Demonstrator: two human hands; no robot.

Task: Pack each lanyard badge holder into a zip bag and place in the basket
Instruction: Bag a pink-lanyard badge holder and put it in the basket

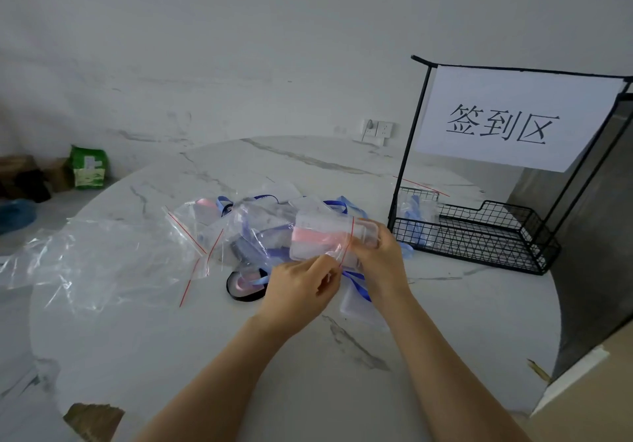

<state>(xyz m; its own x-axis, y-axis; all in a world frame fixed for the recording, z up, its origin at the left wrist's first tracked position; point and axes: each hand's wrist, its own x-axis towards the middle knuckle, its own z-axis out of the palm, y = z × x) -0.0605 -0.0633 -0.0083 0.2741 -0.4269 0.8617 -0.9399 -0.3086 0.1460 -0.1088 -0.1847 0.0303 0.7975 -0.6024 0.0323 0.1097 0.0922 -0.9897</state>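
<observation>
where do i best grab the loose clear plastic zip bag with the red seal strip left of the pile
Pinch the clear plastic zip bag at its red-striped mouth edge, coming from the near left across the white marble table. That edge seems to jut free toward you, while the bag's far side is tucked into the pile of blue lanyards and bags.

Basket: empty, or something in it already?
Not empty. A bagged holder, blue showing through, lies at the left end of the basket.

The table (308, 373) is white marble with grey veining. The zip bag (337, 253) is clear with a red seal line. The badge holder (315, 236) is clear with a pink insert. The lanyard (358, 285) is blue. The basket (479, 246) is black wire grid. The sign (513, 92) is white with black characters. The packet (87, 167) is green and white.
</observation>
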